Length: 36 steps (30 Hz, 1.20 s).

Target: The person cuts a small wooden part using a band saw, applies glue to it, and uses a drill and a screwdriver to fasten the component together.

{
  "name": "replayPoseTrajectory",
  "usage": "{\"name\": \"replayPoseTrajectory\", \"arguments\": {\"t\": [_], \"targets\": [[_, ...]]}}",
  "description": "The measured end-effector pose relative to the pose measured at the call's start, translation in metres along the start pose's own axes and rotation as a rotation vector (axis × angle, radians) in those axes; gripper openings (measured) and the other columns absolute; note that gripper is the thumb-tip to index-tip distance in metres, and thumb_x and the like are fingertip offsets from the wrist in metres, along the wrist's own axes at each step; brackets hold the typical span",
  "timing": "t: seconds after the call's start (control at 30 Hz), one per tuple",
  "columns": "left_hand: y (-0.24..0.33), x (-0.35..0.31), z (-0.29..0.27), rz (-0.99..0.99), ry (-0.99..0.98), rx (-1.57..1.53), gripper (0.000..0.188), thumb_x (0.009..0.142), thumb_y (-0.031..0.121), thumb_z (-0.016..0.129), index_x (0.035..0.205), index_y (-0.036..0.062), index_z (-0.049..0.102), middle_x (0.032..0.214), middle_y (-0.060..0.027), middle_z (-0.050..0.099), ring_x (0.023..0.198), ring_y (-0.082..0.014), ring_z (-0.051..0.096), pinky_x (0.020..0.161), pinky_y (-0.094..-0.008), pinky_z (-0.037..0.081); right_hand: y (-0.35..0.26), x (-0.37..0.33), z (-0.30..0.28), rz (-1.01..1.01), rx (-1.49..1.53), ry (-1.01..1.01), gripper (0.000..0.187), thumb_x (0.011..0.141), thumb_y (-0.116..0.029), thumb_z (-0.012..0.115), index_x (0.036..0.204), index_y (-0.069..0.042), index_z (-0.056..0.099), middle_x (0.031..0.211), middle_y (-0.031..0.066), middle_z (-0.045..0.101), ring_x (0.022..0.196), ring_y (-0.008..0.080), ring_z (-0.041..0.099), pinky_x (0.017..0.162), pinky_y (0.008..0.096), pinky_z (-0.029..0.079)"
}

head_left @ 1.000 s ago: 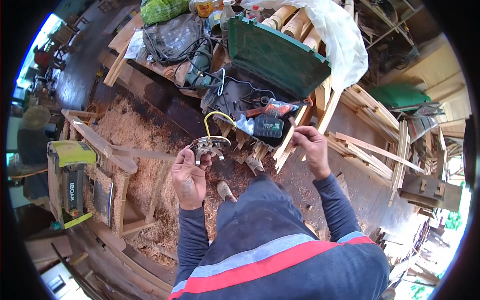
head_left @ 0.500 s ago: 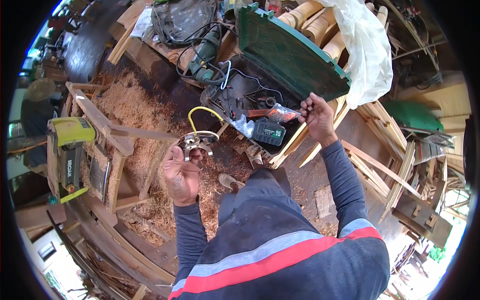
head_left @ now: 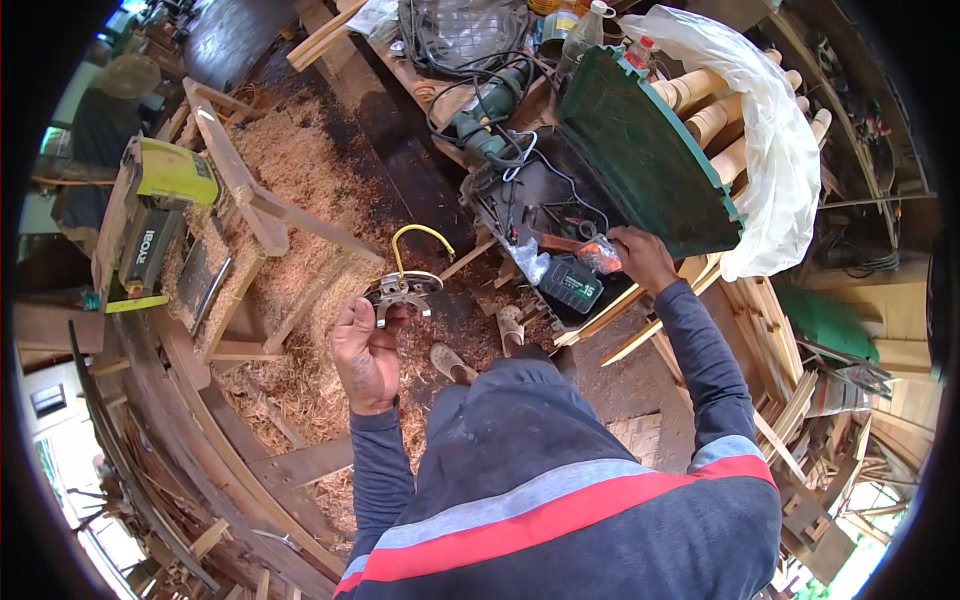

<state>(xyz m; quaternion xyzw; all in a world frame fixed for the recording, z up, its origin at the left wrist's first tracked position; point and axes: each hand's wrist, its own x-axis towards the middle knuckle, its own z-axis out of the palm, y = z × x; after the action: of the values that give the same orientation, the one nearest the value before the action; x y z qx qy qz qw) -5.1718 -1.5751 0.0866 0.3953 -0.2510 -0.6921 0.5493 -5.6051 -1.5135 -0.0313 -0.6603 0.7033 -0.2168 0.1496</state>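
Metal fitting (head_left: 408, 287), yellow wire (head_left: 418, 227) arching above

Shavings (head_left: 305, 165) left of the left hand (head_left: 367, 352), a yellow-green machine (head_left: 178, 174) beyond them and 1 open tool case (head_left: 640, 150) at the right hand (head_left: 645, 262) show a woodworking workshop.

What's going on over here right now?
A person stands in a woodworking space. Their left hand holds up a metal part with a curved yellow piece rising from it. Their right hand is over the near right side of an open green case, by an orange item; whether the fingers hold anything is unclear. Wood shavings lie heaped to the left.
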Motion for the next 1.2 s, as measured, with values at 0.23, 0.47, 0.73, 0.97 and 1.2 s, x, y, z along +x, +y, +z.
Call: {"name": "replayPoseTrajectory", "arguments": {"t": [0.23,0.47,0.73,0.97,1.2], "targets": [[-0.010,-0.002,-0.005,-0.037,0.039,0.003,0.021,0.100,0.020,0.062,0.105,0.0000,0.063,0.099,-0.0137,0.072,0.084,-0.0223,0.070,0.075,-0.0334,0.058,-0.010,-0.012,0.002,0.125,-0.097,-0.057,0.018,0.088,-0.005,0.057,0.104,-0.010,0.065,0.097,0.0150,0.069,0.089,0.0386,0.067,0.078,0.0469,0.053],[-0.018,0.013,0.014,-0.082,-0.023,0.044,0.020,0.100,0.021,0.062,0.103,0.0007,0.062,0.097,-0.0133,0.072,0.085,-0.0226,0.070,0.077,-0.0355,0.058,0.001,-0.025,0.003,0.087,0.162,-0.069,0.025,0.087,0.000,0.054,0.106,-0.005,0.069,0.104,0.0176,0.070,0.095,0.0393,0.067,0.085,0.0447,0.053],[-0.027,0.023,0.037,-0.128,-0.109,0.083,0.022,0.101,0.021,0.061,0.108,-0.0002,0.063,0.099,-0.0136,0.072,0.086,-0.0226,0.070,0.076,-0.0358,0.057,0.000,-0.027,0.009,0.175,0.121,-0.135,0.034,0.084,-0.001,0.053,0.113,-0.007,0.070,0.107,0.0185,0.071,0.100,0.0387,0.067,0.087,0.0454,0.052],[-0.023,0.020,0.040,-0.121,-0.144,0.095,0.025,0.101,0.023,0.060,0.110,0.0000,0.063,0.100,-0.0126,0.072,0.086,-0.0205,0.069,0.078,-0.0359,0.056,-0.016,0.006,-0.015,0.005,-0.060,-0.499,0.029,0.082,-0.007,0.057,0.105,-0.012,0.074,0.089,0.0223,0.068,0.084,0.0420,0.067,0.075,0.0510,0.052],[-0.014,0.012,0.032,-0.149,-0.084,0.099,0.024,0.101,0.018,0.060,0.113,-0.0028,0.063,0.103,-0.0129,0.072,0.086,-0.0201,0.070,0.078,-0.0340,0.057,-0.008,0.027,0.002,-0.212,-0.095,-0.479,0.009,0.085,-0.014,0.064,0.091,-0.009,0.069,0.080,0.0191,0.067,0.076,0.0409,0.067,0.068,0.0496,0.053]]}}
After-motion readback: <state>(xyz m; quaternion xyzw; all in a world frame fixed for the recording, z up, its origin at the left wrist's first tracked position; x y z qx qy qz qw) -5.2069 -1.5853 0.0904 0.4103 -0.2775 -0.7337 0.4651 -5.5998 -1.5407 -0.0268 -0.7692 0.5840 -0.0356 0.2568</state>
